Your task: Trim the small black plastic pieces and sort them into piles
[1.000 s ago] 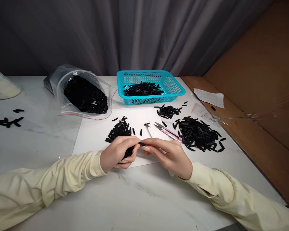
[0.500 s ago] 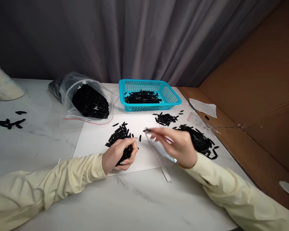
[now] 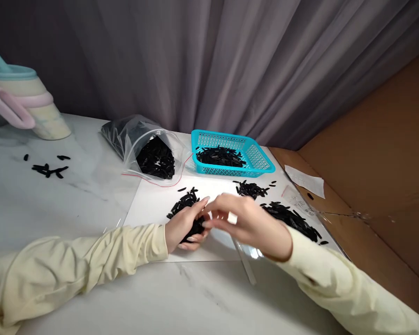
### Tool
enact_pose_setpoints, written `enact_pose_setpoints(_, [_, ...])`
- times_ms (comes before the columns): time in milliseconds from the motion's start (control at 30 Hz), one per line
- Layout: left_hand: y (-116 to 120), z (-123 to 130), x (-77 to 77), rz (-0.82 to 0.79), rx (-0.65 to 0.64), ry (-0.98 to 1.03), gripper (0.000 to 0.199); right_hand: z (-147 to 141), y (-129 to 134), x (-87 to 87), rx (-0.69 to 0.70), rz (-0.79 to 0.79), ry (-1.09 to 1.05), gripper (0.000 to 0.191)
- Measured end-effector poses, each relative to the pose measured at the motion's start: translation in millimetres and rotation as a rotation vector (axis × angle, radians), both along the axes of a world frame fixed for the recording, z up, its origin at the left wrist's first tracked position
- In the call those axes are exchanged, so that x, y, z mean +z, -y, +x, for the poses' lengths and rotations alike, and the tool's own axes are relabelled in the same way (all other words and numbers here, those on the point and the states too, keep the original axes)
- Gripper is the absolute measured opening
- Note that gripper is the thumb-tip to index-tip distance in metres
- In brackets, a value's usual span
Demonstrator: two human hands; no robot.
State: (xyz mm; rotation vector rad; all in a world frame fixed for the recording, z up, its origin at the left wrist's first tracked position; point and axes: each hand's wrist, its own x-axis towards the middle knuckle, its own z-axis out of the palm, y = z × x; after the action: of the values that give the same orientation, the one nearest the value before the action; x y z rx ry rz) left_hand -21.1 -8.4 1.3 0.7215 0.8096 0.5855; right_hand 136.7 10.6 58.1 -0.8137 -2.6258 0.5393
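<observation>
My left hand [image 3: 182, 227] is curled around a handful of slim black pieces [image 3: 195, 228], low over a white sheet [image 3: 143, 200]. The fingers of my right hand [image 3: 247, 223] are bent in a pinch against the open side of that handful; what sits between the tips is hidden. Behind my left hand a heap of the same black pieces [image 3: 185, 200] lies on the sheet. A smaller heap [image 3: 251, 189] is beyond my right hand, and a larger heap [image 3: 293, 221] spreads to its right. Under my right wrist a clear plastic strip [image 3: 246, 265] shows partly.
A turquoise basket [image 3: 230, 172] with black pieces stands at the back. Left of it, an open zip bag [image 3: 120, 135] of them lies on its side. Far left are a tumbler [image 3: 52, 118] and several loose pieces [image 3: 49, 170]. Cardboard [image 3: 370, 153] walls the right side, near a paper slip [image 3: 305, 181].
My right hand has moved left from over the sheet, with a black piece at its fingertips, to meet my left hand. The view has turned left, showing more of the tumbler.
</observation>
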Motion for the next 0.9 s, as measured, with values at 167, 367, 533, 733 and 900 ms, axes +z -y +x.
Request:
enact_pose_setpoints(167, [0,0,-1.2,0.0,-0.077,0.0,0.062,-1,4,-13.4,0.204,-0.125,-0.062,0.017])
enact_pose_setpoints(367, [-9,-3,-6.6,-0.05,-0.285,0.04,0.074,-1,-15,-20.3,0.176,-0.413,-0.102,0.006])
enact_pose_setpoints(533, [-10,-3,-5.1,-0.073,-0.321,0.035,0.074,-2,-8,-28.5,0.036,-0.476,-0.204,0.018])
enact_pose_setpoints(733, [-5,-4,-2.0,0.035,-0.32,0.01,0.063,11,21,-32.1,-0.245,-0.831,-0.491,0.023])
enact_pose_setpoints(900, [4,-2,-0.8,0.088,-0.314,-0.016,0.045,13,49,-44.2,-0.499,-0.869,-0.662,0.026])
